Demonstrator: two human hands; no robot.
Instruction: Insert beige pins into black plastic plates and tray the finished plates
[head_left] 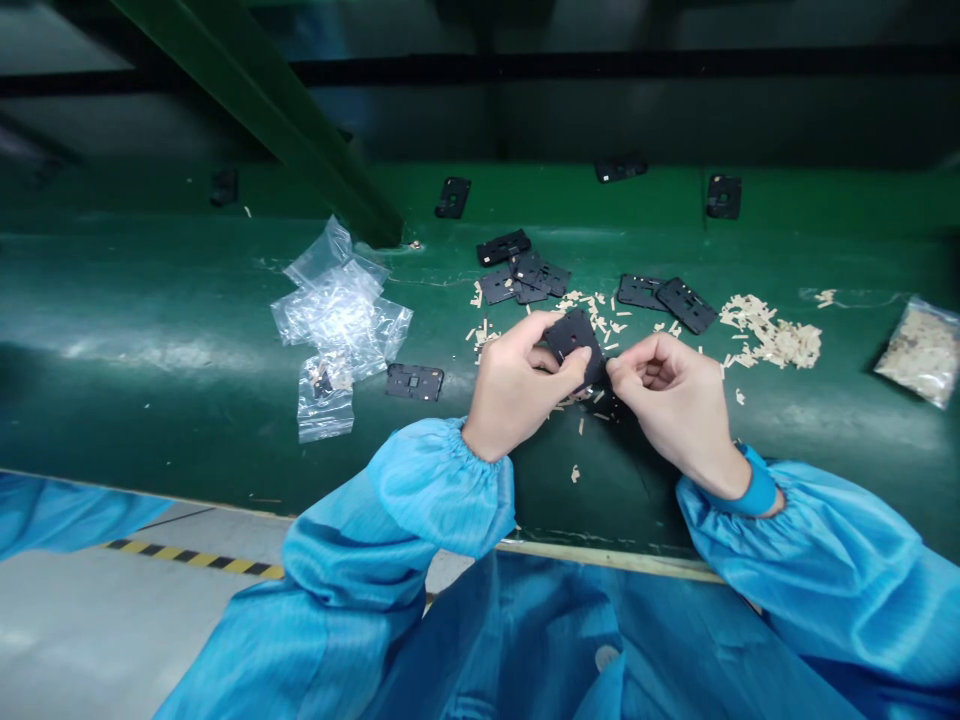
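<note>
Left hand (517, 385) grips a black plate (585, 332), tilted, above the green table (187, 420). Right hand (679, 400) pinched narrow at the plate's right edge; cannot tell whether it holds anything. Beige pieces (795, 345) heaped rightward, clear bags (337, 305) left.

Glare on worktop (172, 310) (dim beyond)

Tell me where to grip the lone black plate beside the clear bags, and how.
Probably pinch the black plate by its long edges, from above at its right end: it lies flat on the green table, and the clear bags lie mostly to its left.
</note>
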